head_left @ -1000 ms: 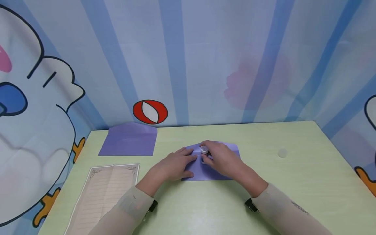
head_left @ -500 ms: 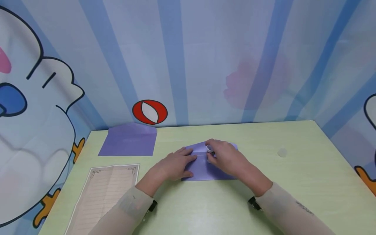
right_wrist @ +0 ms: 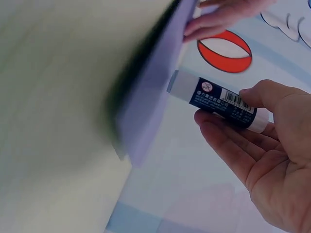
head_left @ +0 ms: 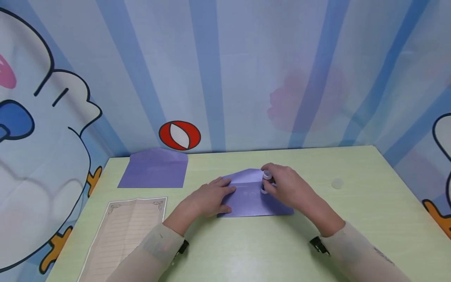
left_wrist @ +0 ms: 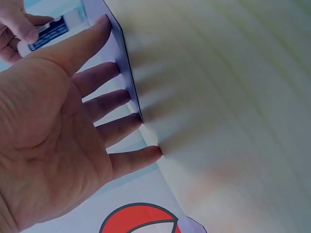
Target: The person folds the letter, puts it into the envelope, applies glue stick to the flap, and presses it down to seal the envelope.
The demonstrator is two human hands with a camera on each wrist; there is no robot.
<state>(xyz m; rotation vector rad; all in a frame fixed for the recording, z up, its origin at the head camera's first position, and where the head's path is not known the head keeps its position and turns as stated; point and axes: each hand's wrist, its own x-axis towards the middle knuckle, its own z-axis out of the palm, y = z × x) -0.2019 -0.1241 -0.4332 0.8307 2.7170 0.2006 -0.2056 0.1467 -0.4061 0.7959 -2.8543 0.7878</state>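
My right hand grips a glue stick with a white body and a dark blue label. Its uncapped end is at the surface of a purple envelope, near the crease below the raised flap, toward the right side. With fingers spread and straight, my left hand presses on the envelope's left edge. In the left wrist view the fingertips lie along that edge. The envelope lies flat on the table with its pointed flap facing away.
Another purple envelope lies at the back left of the pale green table. A lined sheet of letter paper lies at the front left. A small round translucent cap-like disc is at the right. A printed cloth backdrop rises behind.
My right hand has slid the glue stick to the right across the envelope, from near the left fingertips to its right side. The left hand has stayed in place.
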